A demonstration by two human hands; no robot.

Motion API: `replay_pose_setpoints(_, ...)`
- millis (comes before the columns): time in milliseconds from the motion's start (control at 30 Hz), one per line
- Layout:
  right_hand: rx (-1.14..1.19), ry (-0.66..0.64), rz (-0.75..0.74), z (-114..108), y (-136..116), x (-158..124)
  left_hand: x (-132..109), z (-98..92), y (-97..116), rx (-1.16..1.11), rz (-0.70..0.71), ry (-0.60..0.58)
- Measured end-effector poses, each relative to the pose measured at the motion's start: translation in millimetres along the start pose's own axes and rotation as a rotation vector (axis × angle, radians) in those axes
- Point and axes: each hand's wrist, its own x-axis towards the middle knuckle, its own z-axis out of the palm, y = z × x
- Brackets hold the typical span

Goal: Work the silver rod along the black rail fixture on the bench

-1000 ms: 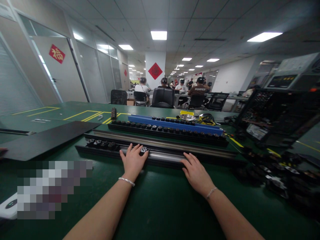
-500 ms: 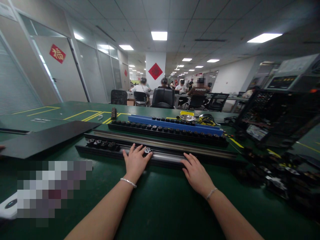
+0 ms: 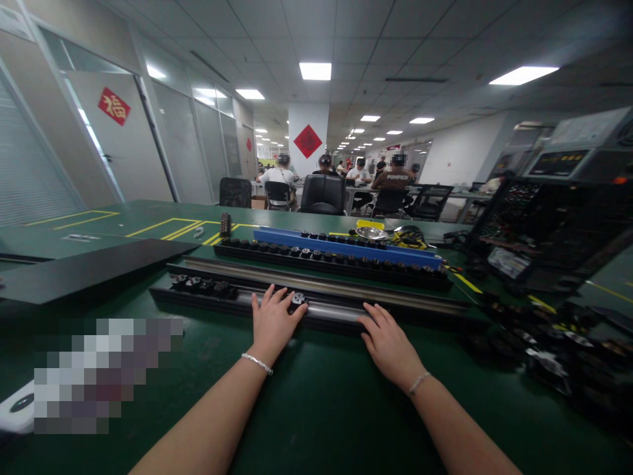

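The person's left grip lies with its fingers spread over the near rail, a dark channel with a silvery strip along it, and a small silver-and-black part sits on that rail in the gap between thumb and forefinger; whether the two squeeze it cannot be told. The right grip rests on the same rail, well to the right of the left grip and of the part, fingertips on top and thumb at the near edge, and one cannot tell whether it clasps the rail or only leans there. To the left of the left grip, a few dark pieces sit in the rail's far-left end. Just beyond both grips runs a second rail, roughly parallel, and past it stand a long row of black pieces and a blue channel, with a shiny dish farther off. A broad dark panel lies on the table well to the left of the left grip. A jumble of dark and silvery parts lies to the right of the right grip. Far beyond the grips, several people sit among black chairs
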Motion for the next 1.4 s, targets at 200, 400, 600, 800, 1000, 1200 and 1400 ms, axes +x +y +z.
replay_pose_setpoints(200, 0.005, -0.001, 0.003, -0.3, -0.1, -0.1, -0.7, -1.0, 2.2, -0.013, 0.018, -0.012)
replay_pose_setpoints(400, -0.007, -0.022, -0.001, -1.3, -0.8, 0.8, -1.5, -0.3, 4.1, -0.012, 0.040, -0.016)
replay_pose_setpoints(600, 0.009, -0.008, 0.007, -1.2, -0.8, 0.4, -1.6, 1.5, 3.7, -0.004, 0.070, -0.009)
replay_pose_setpoints(800, 0.008, -0.021, 0.006, -2.2, -1.0, 0.5, -3.7, -1.3, 5.9, 0.004, 0.101, -0.016)
replay_pose_setpoints(1000, 0.012, -0.014, 0.016, -2.4, -1.5, 0.4, -5.1, -6.1, 10.3, 0.025, 0.103, -0.049)
replay_pose_setpoints(1200, 0.007, -0.028, 0.014, -2.0, -1.2, 0.9, -5.4, -4.4, 9.7, 0.027, 0.121, -0.041)
replay_pose_setpoints(1400, 0.004, -0.003, 0.004, -1.0, -1.1, 0.5, -5.9, -4.3, 10.9, 0.019, 0.126, -0.037)
